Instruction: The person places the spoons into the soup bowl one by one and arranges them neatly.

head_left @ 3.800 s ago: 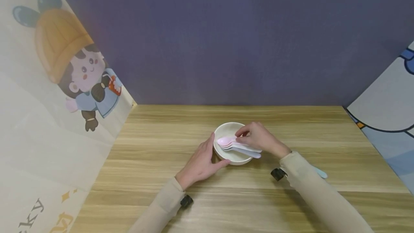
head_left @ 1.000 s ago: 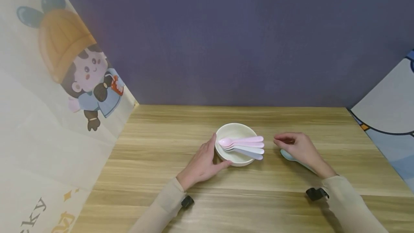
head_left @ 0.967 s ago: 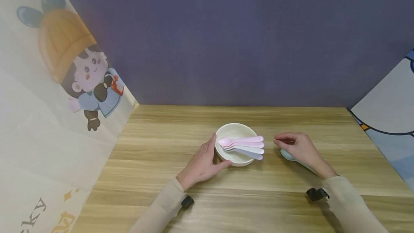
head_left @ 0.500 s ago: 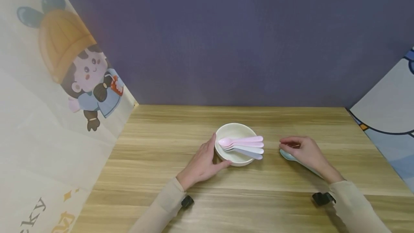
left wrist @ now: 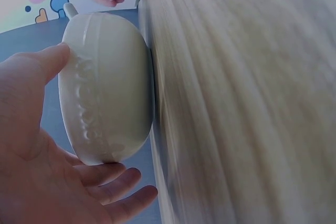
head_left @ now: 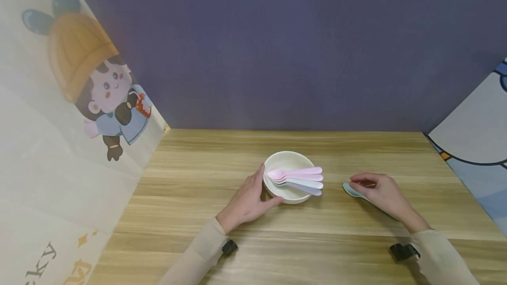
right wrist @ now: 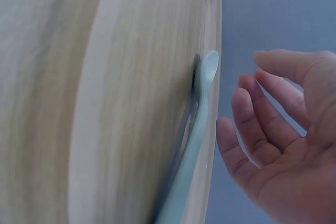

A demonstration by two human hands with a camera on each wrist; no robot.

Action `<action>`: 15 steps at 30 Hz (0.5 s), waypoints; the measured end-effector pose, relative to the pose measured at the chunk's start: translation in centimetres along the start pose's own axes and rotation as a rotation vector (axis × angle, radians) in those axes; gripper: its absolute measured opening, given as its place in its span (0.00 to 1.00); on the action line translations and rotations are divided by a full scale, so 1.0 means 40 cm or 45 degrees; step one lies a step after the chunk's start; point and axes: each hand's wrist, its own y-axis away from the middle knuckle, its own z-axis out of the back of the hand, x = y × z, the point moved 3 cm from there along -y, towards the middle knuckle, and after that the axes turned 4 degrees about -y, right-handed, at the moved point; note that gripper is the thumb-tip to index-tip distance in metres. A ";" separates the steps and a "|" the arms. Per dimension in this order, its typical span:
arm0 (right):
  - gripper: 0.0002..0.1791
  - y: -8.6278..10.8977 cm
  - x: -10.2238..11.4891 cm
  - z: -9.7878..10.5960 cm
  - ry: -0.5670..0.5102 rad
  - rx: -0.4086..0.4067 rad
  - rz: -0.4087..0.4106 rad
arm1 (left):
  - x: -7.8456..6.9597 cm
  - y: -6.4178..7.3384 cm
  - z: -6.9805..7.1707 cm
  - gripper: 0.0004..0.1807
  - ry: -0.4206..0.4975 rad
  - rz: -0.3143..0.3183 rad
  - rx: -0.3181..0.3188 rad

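In the head view, a cream bowl (head_left: pixel 283 158) stands on the table with several spoons (head_left: pixel 303 177), pink, white and pale lavender, stacked in it. Their handles stick out over its right rim. My left hand (head_left: pixel 245 198) rests against the bowl's left side, thumb at the near rim; the left wrist view has the outstretched fingers touching the bowl's wall (left wrist: pixel 113 85). A pale blue-green spoon (head_left: pixel 351 189) lies on the table to the right. Just over it hovers my right hand (head_left: pixel 383 191), fingers loosely bent and, in the right wrist view, apart from the spoon (right wrist: pixel 197 129).
The wooden table (head_left: pixel 206 157) meets a dark blue-grey panel (head_left: pixel 253 56) at the back. A pale wall with a cartoon figure (head_left: pixel 107 91) borders the left, another printed panel (head_left: pixel 475 122) the right. Each wrist carries a black camera (head_left: pixel 404 252).
My right hand has left the stacked spoons in the bowl, gone right, then drawn down and right over the blue-green spoon. The left hand has kept its place at the bowl.
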 end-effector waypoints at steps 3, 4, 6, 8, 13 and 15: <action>0.18 0.004 -0.011 0.004 0.005 -0.020 0.014 | -0.001 0.000 0.001 0.64 0.003 0.001 0.000; 0.17 0.006 -0.014 0.006 0.007 -0.023 0.018 | -0.001 0.000 0.001 0.64 0.004 0.001 -0.001; 0.17 0.009 -0.020 0.008 0.004 -0.023 0.022 | -0.001 0.000 0.001 0.65 0.004 0.002 -0.001; 0.17 0.014 -0.026 0.010 0.005 -0.019 0.019 | -0.002 0.001 0.001 0.65 0.006 0.001 -0.004; 0.17 0.024 -0.038 0.016 0.049 -0.009 0.002 | -0.002 0.002 0.001 0.65 -0.001 -0.001 -0.009; 0.17 0.027 -0.045 0.016 0.062 -0.007 -0.002 | -0.002 0.002 0.000 0.65 -0.003 0.001 -0.008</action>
